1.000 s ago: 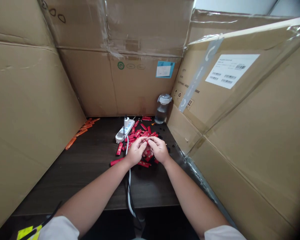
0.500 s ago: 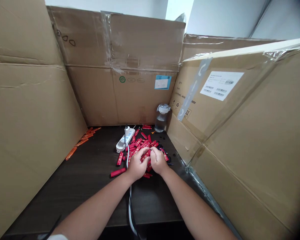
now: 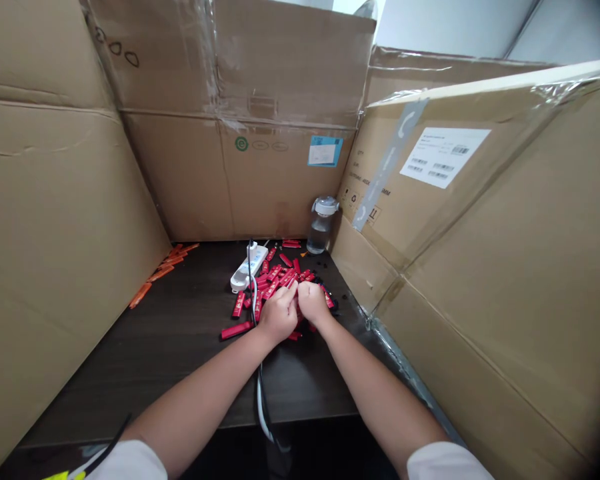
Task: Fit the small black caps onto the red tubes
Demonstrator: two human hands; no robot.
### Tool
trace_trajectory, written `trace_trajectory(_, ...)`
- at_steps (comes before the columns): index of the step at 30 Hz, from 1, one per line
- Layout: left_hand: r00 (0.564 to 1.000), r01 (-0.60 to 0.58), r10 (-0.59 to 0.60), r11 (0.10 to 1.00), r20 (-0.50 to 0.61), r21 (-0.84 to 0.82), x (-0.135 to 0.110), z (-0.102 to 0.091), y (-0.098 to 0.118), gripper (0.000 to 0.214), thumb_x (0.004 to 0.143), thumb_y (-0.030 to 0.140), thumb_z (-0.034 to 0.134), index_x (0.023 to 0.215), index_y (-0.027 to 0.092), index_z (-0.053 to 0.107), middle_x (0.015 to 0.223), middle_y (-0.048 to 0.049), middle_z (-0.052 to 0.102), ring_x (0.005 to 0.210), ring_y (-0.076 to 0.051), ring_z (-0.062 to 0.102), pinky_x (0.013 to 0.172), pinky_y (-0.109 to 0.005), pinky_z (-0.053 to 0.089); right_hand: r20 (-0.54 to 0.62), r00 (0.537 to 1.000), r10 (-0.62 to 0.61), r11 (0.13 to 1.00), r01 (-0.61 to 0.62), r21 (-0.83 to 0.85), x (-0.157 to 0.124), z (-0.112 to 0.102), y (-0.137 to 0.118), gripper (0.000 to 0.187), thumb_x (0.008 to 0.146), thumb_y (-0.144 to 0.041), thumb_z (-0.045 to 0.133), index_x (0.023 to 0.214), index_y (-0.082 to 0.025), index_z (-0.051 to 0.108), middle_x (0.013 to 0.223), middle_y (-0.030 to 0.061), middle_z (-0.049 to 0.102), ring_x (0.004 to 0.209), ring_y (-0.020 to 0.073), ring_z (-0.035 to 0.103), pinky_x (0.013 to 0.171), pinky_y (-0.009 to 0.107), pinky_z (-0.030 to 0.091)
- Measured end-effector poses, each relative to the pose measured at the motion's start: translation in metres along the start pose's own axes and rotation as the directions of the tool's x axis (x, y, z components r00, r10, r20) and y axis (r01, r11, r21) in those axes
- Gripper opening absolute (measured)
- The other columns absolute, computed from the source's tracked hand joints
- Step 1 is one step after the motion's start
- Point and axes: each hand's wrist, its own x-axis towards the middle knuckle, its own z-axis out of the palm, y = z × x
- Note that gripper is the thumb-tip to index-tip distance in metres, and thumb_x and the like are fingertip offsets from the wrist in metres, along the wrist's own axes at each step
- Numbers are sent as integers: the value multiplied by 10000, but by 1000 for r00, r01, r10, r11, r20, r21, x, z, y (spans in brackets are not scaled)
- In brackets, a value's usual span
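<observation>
Dark wood-look tabletop (image 3: 145,360), boxed in by cardboard panels (image 3: 65,213). Near back centre, a heap of red sticks (image 3: 275,283), loosely scattered, one lying apart at front left of heap. White power strip (image 3: 247,268) lies at heap's back left, angled. Clear plastic bottle (image 3: 320,233) with grey cap stands upright behind heap, by back corner. Orange sticks (image 3: 163,272) lie along left panel's foot. Small black bits (image 3: 341,293) right of heap, too small to identify. White and black cables (image 3: 258,393) run forward across the top.
</observation>
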Motion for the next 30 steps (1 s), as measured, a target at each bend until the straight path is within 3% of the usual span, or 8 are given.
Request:
trace_trajectory(3, 998, 23, -26, 997, 54, 67, 2, 0, -4, 441, 842, 150, 414, 1264, 110, 536, 952, -135, 642, 861, -228, 625, 766, -361, 519, 55, 992, 115, 993, -114, -19, 5, 0, 1, 335, 802, -241, 289, 519, -190, 461, 458, -12, 466, 476, 126, 404, 483, 242, 284)
trace_trajectory(5, 994, 55, -60, 997, 95, 55, 5, 0, -6, 430, 837, 154, 428, 1247, 125, 555, 968, -132, 651, 885, -235, 627, 786, -368, 515, 87, 988, 124, 990, -118, -74, 9, -1, 3, 337, 809, -231, 305, 535, -181, 495, 476, -4, 494, 486, 127, 424, 490, 238, 290)
trace_trajectory(10, 964, 261, -245, 948, 108, -183, 14, -3, -10, 368, 845, 234, 480, 1177, 142, 609, 1052, -122, 671, 1005, -240, 616, 909, -399, 473, 103, 990, 99, 983, -81, -162, 16, -8, 9, 324, 807, -252, 400, 522, -171, 531, 534, 18, 558, 538, 127, 469, 527, 230, 301)
trace_trajectory(15, 894, 421, -431, 707, 126, -569, 16, -6, -9, 363, 793, 252, 575, 1138, 142, 604, 1144, -117, 647, 1068, -226, 601, 938, -386, 465, 79, 996, 38, 979, -21, -204, 15, -15, 10, 346, 826, -347, 448, 549, -170, 556, 498, 6, 526, 502, 125, 455, 520, 234, 303)
trace_trajectory(19, 875, 419, -461, 562, 150, -713, 15, -8, -6, 319, 755, 254, 625, 1049, 132, 602, 1102, -124, 661, 1000, -210, 630, 867, -353, 502, 31, 996, -81, 995, 79, 60, 3, -13, 5, 258, 816, -393, 500, 797, -166, 622, 537, -21, 513, 488, 117, 437, 508, 221, 339)
trace_trajectory(24, 893, 361, -445, 627, 62, -690, 13, -11, -2, 255, 734, 234, 639, 962, 131, 587, 1001, -122, 684, 950, -210, 649, 856, -363, 508, 62, 990, -127, 956, 106, 275, -9, -5, -1, 225, 788, -379, 564, 822, -163, 617, 518, -46, 435, 446, 95, 358, 455, 225, 318)
trace_trajectory(30, 934, 309, -355, 731, 48, -608, 13, -17, 4, 224, 747, 210, 609, 958, 137, 619, 958, -104, 700, 912, -205, 667, 851, -366, 521, 45, 996, -72, 881, 42, 470, -11, -6, -6, 196, 737, -336, 637, 811, -156, 615, 532, -44, 474, 463, 89, 414, 468, 223, 372)
